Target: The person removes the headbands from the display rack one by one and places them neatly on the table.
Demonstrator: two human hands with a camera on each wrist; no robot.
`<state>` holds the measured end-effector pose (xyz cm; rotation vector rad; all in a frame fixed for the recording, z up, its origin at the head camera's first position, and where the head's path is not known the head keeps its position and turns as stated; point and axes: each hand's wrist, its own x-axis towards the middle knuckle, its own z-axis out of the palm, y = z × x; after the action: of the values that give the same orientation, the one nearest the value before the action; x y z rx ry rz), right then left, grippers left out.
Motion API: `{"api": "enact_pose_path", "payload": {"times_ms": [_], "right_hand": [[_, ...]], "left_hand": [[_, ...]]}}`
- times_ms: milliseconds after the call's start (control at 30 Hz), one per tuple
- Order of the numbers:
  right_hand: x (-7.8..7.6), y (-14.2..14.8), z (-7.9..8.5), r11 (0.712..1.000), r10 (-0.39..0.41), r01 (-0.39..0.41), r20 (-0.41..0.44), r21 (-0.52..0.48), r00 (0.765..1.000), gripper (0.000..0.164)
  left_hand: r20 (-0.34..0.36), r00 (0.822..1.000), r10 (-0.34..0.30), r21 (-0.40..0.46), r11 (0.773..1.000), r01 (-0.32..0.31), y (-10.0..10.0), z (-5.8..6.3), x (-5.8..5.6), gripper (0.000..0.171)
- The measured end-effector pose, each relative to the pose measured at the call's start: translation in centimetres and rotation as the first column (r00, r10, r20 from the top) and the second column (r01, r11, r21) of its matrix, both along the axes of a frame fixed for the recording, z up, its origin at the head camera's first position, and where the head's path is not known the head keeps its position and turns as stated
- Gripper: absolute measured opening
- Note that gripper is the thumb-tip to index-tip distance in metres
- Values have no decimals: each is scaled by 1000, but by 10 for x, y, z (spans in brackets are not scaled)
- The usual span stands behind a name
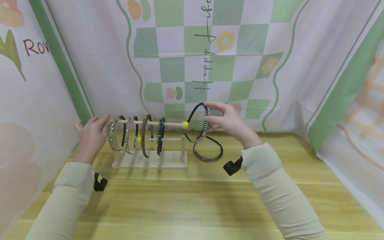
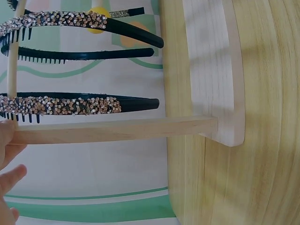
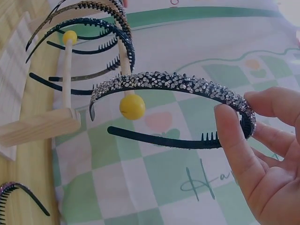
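A wooden headband stand (image 1: 173,163) with yellow balls on its rod ends stands on the table. My right hand (image 1: 226,120) pinches a silver rhinestone headband (image 3: 164,82) between thumb and fingers, at its curved top. The open ends of this headband point left, right by the yellow ball (image 3: 132,107) of the upper rod. At the stand's left end, my left hand (image 1: 93,134) holds the top of the upright post (image 2: 112,131) with its fingertips. Several headbands hang on the upper rod, among them a glittery one (image 2: 61,105) close to the left fingers and a dark one (image 1: 160,136).
Another toothed headband (image 1: 207,158) lies on the wooden table (image 1: 186,207) just right of the stand, below my right hand. A lower rod (image 3: 67,77) runs under the upper one. Printed curtains (image 1: 172,8) hang behind and at both sides.
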<state>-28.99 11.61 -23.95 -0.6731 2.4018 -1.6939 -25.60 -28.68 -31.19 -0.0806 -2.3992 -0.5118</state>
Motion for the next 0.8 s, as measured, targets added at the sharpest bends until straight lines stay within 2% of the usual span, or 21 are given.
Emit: {"api": "enact_pose_path", "payload": {"times_ms": [267, 467, 800], "right_hand": [[3, 15, -2, 1000, -7, 7, -7, -11, 1000, 58], [4, 29, -6, 997, -74, 73, -18, -20, 997, 56], [2, 59, -15, 994, -104, 104, -4, -28, 995, 59]], "left_hand": [[-29, 1000, 1, -44, 999, -3, -2, 0, 0, 31], [-29, 1000, 11, -66, 998, -13, -4, 0, 2, 32], [23, 1000, 4, -74, 997, -2, -4, 2, 1, 33]]}}
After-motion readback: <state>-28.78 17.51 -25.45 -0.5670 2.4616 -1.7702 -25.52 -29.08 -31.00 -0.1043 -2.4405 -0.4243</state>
